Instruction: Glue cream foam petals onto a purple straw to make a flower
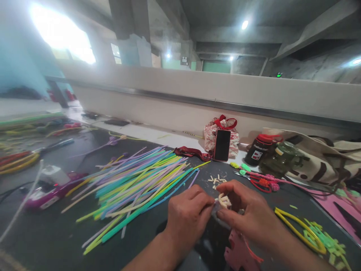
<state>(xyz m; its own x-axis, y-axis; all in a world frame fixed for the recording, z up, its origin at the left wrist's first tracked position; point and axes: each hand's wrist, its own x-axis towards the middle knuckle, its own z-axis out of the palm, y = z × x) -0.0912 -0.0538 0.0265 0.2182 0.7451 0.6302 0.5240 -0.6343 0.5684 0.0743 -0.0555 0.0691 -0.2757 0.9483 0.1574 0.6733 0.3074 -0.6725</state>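
Note:
My right hand (249, 212) pinches a small cream piece (225, 201) that looks like bent, fuzzy chenille stem, between thumb and fingertips. At its left end, the closed fingers of my left hand (188, 212) grip what seems to be the same piece; the exact contact is hidden. Short cream offcuts (217, 180) lie on the dark table just beyond my hands. A wide heap of long pastel chenille stems (141, 184) spreads to the left. Below my right wrist sits a pink sheet-like item (238, 252), partly covered.
At the back stand a phone (222, 145), a patterned bag (208, 139), a dark bottle (256, 152) and a greenish jug (278, 162). Red-handled scissors (258, 184), a yellow loop (317, 244) and green bits (316, 233) are right. A purple power strip (46, 197) lies left.

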